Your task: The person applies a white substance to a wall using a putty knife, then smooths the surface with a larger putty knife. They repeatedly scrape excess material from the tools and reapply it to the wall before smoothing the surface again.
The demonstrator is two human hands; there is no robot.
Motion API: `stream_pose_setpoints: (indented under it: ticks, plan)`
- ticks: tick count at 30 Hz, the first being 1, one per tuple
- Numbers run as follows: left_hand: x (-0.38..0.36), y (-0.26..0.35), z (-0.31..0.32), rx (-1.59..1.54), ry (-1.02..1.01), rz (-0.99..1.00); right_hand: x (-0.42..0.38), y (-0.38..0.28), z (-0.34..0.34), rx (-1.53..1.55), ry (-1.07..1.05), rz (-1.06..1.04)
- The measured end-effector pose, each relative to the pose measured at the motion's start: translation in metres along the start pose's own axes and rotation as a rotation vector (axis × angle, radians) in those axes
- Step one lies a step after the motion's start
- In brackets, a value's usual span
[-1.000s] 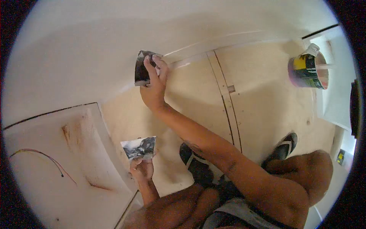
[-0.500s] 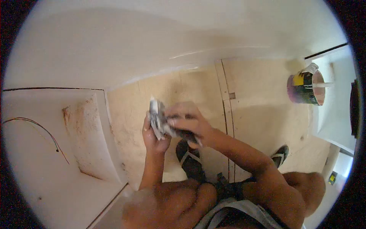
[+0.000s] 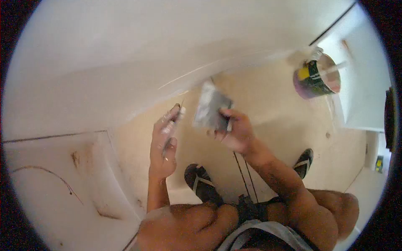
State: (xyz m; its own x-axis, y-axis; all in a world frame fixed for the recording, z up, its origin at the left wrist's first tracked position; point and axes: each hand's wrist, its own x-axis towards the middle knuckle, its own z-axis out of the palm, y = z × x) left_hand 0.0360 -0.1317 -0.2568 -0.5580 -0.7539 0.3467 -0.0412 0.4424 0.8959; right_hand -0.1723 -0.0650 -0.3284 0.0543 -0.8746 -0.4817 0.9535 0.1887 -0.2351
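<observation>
My right hand [image 3: 238,129] grips a flat grey plate [image 3: 211,108], smeared with whitish material, by its right edge. To its left, my left hand [image 3: 164,140] is raised with the fingers pointing up, wrapped along a thin, blade-like piece [image 3: 179,115] seen nearly edge-on. White smears cover the left fingers. The two hands are apart, with the beige floor showing between them. Motion blurs both held pieces.
A paint-stained bucket [image 3: 315,79] with a stick across its opening stands at the upper right. Sandalled feet [image 3: 203,184] rest on the floor. Thin wires [image 3: 54,173] lie in a white recess at the left. A pale wall curves across the top.
My hands have separated; before, they were together at the smeared pieces. The plate in my right hand has turned its broad face into view. The camera view has tilted, shifting the bucket up and left.
</observation>
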Motion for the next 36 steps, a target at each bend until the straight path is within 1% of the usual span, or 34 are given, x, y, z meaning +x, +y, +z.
stream_pose_setpoints:
  ticks: [1,3,4,5,7,8,10,11,12,13,14,15,16,18,20,22,23,24,26,28,30,31,32,33,34,35,36]
  plan:
    - [0.009,0.009,0.006,-0.012,-0.024,0.010,-0.008,0.000,0.007,0.011,0.007,-0.025]
    - [0.025,0.026,0.018,0.133,-0.281,-0.135,-0.028,-0.006,0.028,-0.028,-0.120,0.073]
    - [0.025,0.017,0.021,0.256,-0.239,0.087,-0.035,-0.013,0.037,-0.045,-0.058,0.099]
    - [0.026,0.015,0.018,0.256,-0.252,0.093,-0.035,-0.019,0.028,-0.035,-0.059,0.089]
    - [0.023,0.014,0.007,0.553,-0.362,0.034,-0.039,-0.037,0.002,-0.277,0.058,0.124]
    - [0.020,0.010,0.005,0.551,-0.368,0.049,-0.038,-0.047,-0.002,-0.275,0.057,0.108]
    - [0.006,0.003,0.007,0.886,-0.844,0.039,-0.034,-0.077,-0.003,-0.057,-0.144,-0.162]
    - [-0.003,0.001,0.012,0.875,-0.846,0.059,-0.033,-0.094,-0.001,-0.219,-0.041,-0.334]
    - [-0.010,-0.001,0.017,0.747,-0.788,0.016,-0.032,-0.114,0.000,-0.374,0.072,-0.512]
    - [-0.016,-0.003,0.021,0.618,-0.736,-0.030,-0.027,-0.136,-0.005,-0.451,0.164,-0.659]
    - [-0.022,-0.004,0.024,0.609,-0.752,-0.012,-0.019,-0.160,-0.014,-0.527,0.257,-0.797]
    - [-0.028,-0.005,0.027,0.511,-0.615,-0.070,-0.013,-0.186,-0.023,-0.619,0.422,-0.906]
    - [-0.033,-0.006,0.029,0.413,-0.474,-0.129,-0.007,-0.210,-0.027,-0.611,0.469,-1.029]
    - [-0.039,-0.010,0.032,0.418,-0.470,-0.115,0.012,-0.252,-0.039,-0.643,0.560,-1.279]
    - [-0.043,-0.014,0.031,0.421,-0.464,-0.106,0.019,-0.281,-0.032,-0.687,0.598,-1.319]
    - [-0.047,-0.015,0.030,0.416,-0.473,-0.166,0.028,-0.303,-0.033,-0.724,0.630,-1.351]
    - [-0.048,-0.015,0.029,0.413,-0.473,-0.169,0.034,-0.312,-0.036,-0.803,0.668,-1.428]
    - [-0.048,-0.013,0.028,0.403,-0.466,-0.191,0.038,-0.315,-0.034,-0.883,0.703,-1.504]
    - [-0.049,-0.013,0.027,0.395,-0.457,-0.220,0.046,-0.314,-0.034,-0.873,0.716,-1.519]
    - [-0.055,-0.015,0.024,0.412,-0.430,-0.208,0.052,-0.307,-0.027,-0.866,0.712,-1.523]
    - [-0.062,-0.017,0.022,0.383,-0.406,-0.244,0.056,-0.292,-0.021,-0.917,0.757,-1.540]
    - [-0.064,-0.018,0.021,0.345,-0.388,-0.260,0.060,-0.278,-0.015,-0.922,0.733,-1.516]
    - [-0.072,-0.014,0.015,0.367,-0.345,-0.303,0.073,-0.253,-0.005,-0.963,0.714,-1.568]
    - [-0.069,-0.016,0.015,0.366,-0.383,-0.302,0.071,-0.238,0.003,-0.998,0.726,-1.653]
    - [-0.071,-0.020,0.013,0.360,-0.423,-0.297,0.071,-0.217,0.015,-1.063,0.774,-1.647]
    - [-0.076,-0.024,0.011,0.360,-0.410,-0.306,0.076,-0.198,0.022,-1.070,0.758,-1.640]
    - [-0.080,-0.029,0.008,0.331,-0.403,-0.299,0.083,-0.181,0.028,-1.086,0.720,-1.686]
